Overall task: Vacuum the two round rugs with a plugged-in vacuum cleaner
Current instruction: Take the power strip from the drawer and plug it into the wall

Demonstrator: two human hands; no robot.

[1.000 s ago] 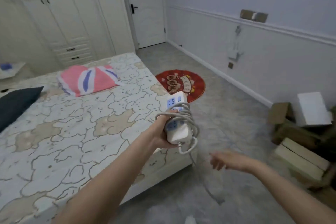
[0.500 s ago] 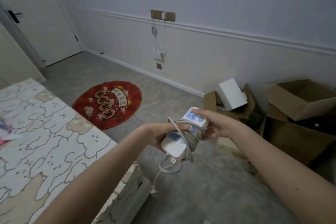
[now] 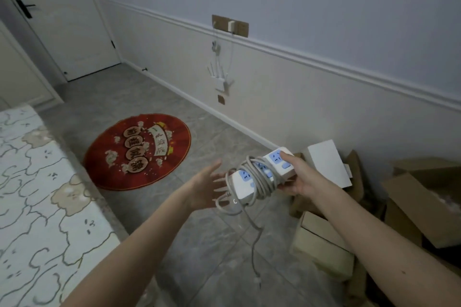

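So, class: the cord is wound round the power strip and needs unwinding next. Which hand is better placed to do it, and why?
Probably the left hand: it is open and empty beside the cord coils. The right hand already grips the power strip by its far end, steadying it.

One round red rug (image 3: 137, 152) with gold medallions and a banner lies flat on the grey tile floor, between the bed's corner and the wall. Only one rug's in view.

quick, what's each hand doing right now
Left hand: open, fingers straight, holding nothing.
Right hand: grip closed around the power strip with its cord wrapped round it.
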